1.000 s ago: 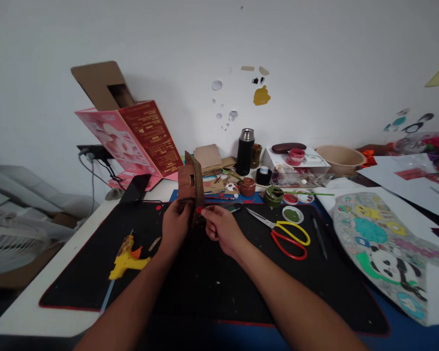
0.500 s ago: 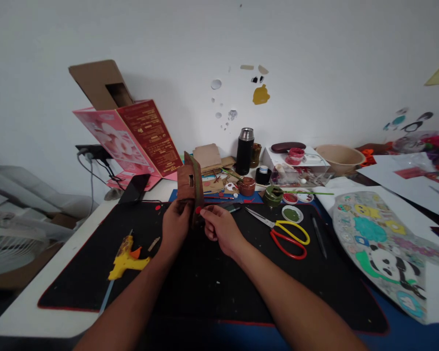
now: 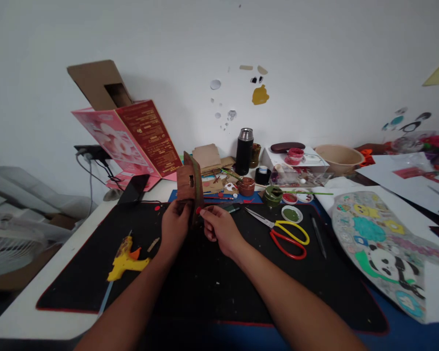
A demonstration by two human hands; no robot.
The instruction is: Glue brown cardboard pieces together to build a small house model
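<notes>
My left hand (image 3: 175,222) grips the lower end of a brown cardboard model (image 3: 190,183). The model stands upright, with a green-edged side and a small cut-out slot. My right hand (image 3: 221,226) is closed in a pinch on a small red disc (image 3: 198,210), which is at the model's lower green side; whether it is stuck there I cannot tell. Another red disc (image 3: 157,208) lies on the black mat left of my left hand. A yellow hot glue gun (image 3: 126,263) rests on the mat beside my left forearm.
Scissors (image 3: 283,234) with yellow and red handles and a black pen (image 3: 318,236) lie on the right. Behind are an open green paint jar (image 3: 272,196), a brown jar (image 3: 246,186) and a black thermos (image 3: 244,153). A pink box (image 3: 128,139) leans at back left.
Both hands keep their hold on the cardboard model and the red disc. Nothing has been let go; the whole view has shifted very slightly.
</notes>
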